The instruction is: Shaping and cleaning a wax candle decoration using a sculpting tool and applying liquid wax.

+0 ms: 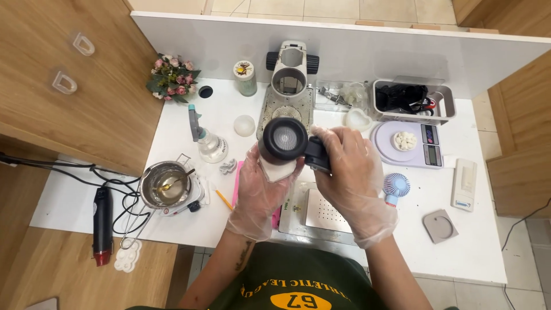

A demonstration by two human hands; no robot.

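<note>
Both gloved. Left hand (259,182) curled from below around a white heart-shaped piece (279,169), pinched under the black microscope head (284,139). Right hand (346,167) clenched on that head's side housing, fingers wrapped. Held above the white perforated pad (327,213), in front of the microscope stand (290,80).

A black microscope head (284,139) with a round glass lens facing up is held off its stand, above the worktop (488,241). A white piece (277,170) sits just beneath it.
</note>
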